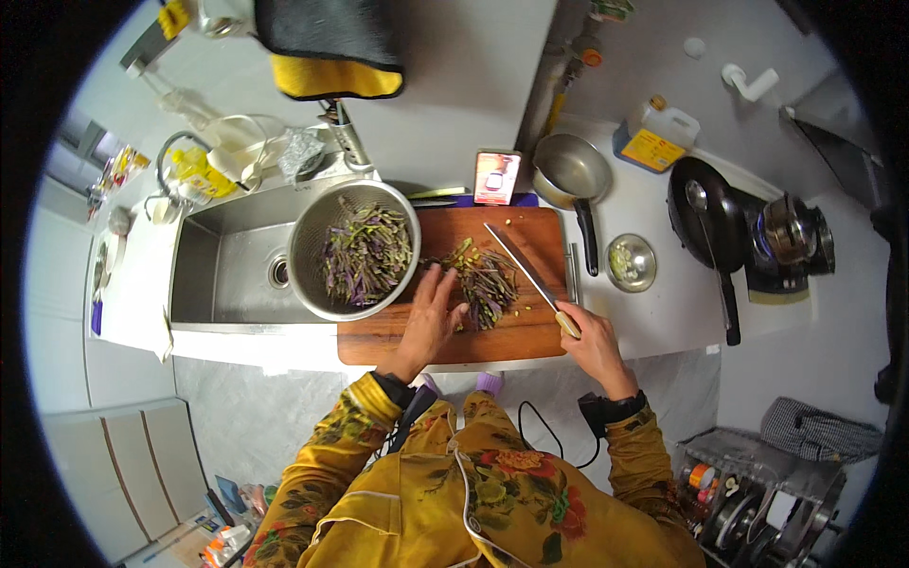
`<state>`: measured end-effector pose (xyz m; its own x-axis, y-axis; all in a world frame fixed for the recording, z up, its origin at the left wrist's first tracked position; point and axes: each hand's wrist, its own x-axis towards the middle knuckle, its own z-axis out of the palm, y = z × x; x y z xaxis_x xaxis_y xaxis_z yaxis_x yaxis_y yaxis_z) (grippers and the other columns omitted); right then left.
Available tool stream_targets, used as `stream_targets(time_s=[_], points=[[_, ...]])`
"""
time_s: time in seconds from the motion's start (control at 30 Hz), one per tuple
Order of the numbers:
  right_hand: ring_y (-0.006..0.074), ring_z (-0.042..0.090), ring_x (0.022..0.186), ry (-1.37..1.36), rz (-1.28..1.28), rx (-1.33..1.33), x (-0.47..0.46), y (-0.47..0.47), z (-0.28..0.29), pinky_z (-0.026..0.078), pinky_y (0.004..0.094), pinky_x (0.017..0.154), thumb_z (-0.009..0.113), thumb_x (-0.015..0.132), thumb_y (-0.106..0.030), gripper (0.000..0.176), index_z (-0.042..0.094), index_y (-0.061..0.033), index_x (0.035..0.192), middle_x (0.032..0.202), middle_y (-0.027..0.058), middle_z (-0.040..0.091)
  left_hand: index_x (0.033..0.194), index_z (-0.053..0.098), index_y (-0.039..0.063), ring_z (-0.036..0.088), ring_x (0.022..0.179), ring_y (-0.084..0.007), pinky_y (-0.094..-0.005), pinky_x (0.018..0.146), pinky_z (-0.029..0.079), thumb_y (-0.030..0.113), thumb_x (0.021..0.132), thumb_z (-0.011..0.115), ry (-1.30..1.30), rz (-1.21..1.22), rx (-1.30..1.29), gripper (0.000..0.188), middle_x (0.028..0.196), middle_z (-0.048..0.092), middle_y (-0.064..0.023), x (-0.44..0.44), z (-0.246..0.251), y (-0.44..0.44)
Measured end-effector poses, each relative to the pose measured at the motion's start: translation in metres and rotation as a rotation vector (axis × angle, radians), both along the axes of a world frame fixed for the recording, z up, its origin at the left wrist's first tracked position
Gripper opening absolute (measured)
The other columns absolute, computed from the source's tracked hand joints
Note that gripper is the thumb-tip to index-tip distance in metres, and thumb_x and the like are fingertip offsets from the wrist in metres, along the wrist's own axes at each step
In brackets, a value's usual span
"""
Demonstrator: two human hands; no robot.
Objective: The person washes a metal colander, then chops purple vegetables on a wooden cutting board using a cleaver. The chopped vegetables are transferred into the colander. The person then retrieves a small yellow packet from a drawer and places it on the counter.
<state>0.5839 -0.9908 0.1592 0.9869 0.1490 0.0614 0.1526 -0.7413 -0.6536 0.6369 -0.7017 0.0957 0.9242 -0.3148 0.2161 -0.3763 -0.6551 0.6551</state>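
In my right hand (589,344) is a kitchen knife (524,268), gripped by its pale handle, the blade slanting up and left over the wooden cutting board (398,341). A pile of cut purple-green bean pods (488,287) lies on the board, with a few loose beans around it. My left hand (429,319) hovers or rests at the pile's left side, fingers apart; whether it touches the pods I cannot tell. Left of it a steel colander-like bowl (302,284), full of more cut pods (366,255), overlaps the sink edge and the board.
A sink (227,277) lies left. Behind the board a phone (497,177) stands upright. To the right are a saucepan (572,170), a small metal bowl (632,280) of chopped pale pieces, a plastic jug (657,135), a black wok (699,241) and a pot (785,231) over a blue flame.
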Motion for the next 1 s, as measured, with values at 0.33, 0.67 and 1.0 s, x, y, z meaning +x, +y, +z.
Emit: stream_targets(time_s=[0.33,0.67,1.0], points=[[0.0375,0.065,0.09,-0.114,-0.066,-0.075,0.036,-0.023,-0.062,0.054,0.0436,0.074,0.063,0.075,0.0,0.049,0.056,-0.0058,0.123,0.105,0.0195,0.066,0.149,0.026,0.007,0.022,0.137,-0.0519,-0.0542,0.113,0.019,0.047,0.097,0.05,0.122,0.414,0.28,0.07,0.147,0.025,-0.0364,0.043,-0.062,-0.035],[0.0354,0.064,0.101,0.193,0.304,0.166,0.03,-0.034,-0.048,0.054,0.0408,0.083,0.061,0.075,0.0,0.05,0.057,-0.0086,0.124,0.117,0.0172,0.064,0.115,0.055,-0.001,0.056,0.103,-0.0406,-0.0415,0.089,0.047,0.015,0.093,0.059,0.028,-0.018,-0.14,0.027,0.112,0.056,-0.0226,0.018,-0.028,-0.038],[0.0357,0.064,0.102,0.171,0.312,0.169,0.042,-0.034,-0.052,0.053,0.0403,0.086,0.058,0.076,0.002,0.049,0.059,-0.0091,0.124,0.119,0.0179,0.063,0.136,0.045,0.0,0.038,0.133,-0.0423,-0.045,0.11,0.032,0.022,0.096,0.056,0.202,0.008,-0.029,0.047,0.143,0.041,-0.0258,0.014,-0.041,-0.018]])
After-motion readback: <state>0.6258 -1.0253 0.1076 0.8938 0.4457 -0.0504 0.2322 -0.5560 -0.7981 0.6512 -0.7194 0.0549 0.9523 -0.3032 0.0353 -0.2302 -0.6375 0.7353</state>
